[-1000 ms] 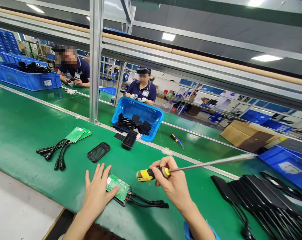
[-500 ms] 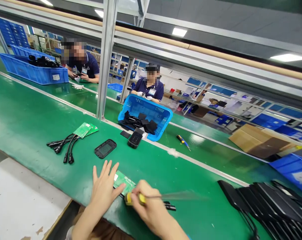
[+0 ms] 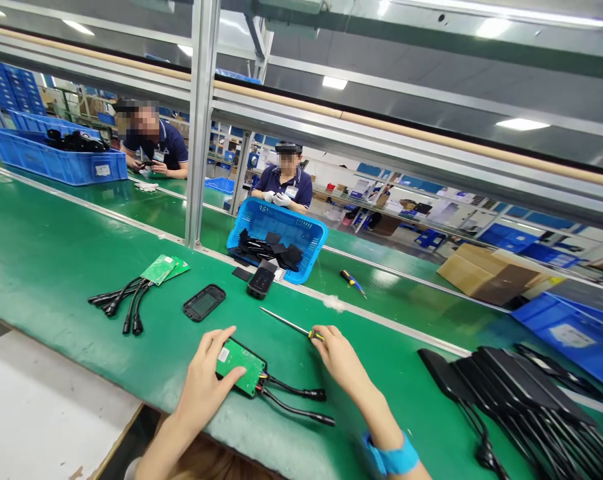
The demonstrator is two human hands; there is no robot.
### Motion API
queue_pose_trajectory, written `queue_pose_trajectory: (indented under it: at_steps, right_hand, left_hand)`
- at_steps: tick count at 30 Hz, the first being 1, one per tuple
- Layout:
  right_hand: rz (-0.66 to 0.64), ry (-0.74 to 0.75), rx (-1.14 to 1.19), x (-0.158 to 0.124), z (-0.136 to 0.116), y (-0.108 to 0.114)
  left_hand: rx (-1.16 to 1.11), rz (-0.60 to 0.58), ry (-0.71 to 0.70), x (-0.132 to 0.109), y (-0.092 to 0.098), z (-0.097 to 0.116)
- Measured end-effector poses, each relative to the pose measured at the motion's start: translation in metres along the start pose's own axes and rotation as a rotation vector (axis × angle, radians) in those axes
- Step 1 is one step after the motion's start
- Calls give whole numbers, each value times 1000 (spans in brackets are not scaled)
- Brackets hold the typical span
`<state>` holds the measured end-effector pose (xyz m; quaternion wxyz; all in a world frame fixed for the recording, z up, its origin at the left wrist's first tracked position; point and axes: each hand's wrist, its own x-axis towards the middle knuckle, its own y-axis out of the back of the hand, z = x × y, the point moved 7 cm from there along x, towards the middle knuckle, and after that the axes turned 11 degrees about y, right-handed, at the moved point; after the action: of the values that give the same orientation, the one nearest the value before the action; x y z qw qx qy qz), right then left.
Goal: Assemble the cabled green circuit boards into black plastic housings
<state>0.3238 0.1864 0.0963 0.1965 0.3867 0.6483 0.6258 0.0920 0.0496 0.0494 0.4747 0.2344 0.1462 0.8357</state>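
Observation:
My left hand (image 3: 208, 377) grips the left end of a green circuit board (image 3: 242, 368), thumb on its face and fingers along the far edge. The board sits in a black housing (image 3: 261, 357), and two black cables with connectors (image 3: 301, 400) run out of its right end. To the right, my right hand (image 3: 335, 350) has its fingers closed around the yellow handle of a screwdriver (image 3: 286, 321). The shaft points left and away from me, low over the green bench. A blue band is on my right wrist.
Beyond my hands lie a black grille cover (image 3: 204, 302), a black case (image 3: 261, 280) and a blue basket (image 3: 314, 243) of black pieces. Boards with cables (image 3: 158, 269) lie left, black panels (image 3: 521, 393) right. A second screwdriver (image 3: 352, 283) lies farther back. Two co-workers sit opposite.
My right hand has moved off the board, right and away from me. The screwdriver has swung round: its shaft pointed right and now points left. My left hand stays at the board.

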Motion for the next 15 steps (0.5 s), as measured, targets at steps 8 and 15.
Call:
queue_pose_trajectory:
  at_steps: [8, 15]
  right_hand:
    - [221, 345, 168, -75, -120, -20]
    - [480, 511, 239, -108, -145, -17]
  left_hand:
    - [-850, -98, 574, -13, -9, -17]
    - [-1443, -169, 576, -40, -22, 31]
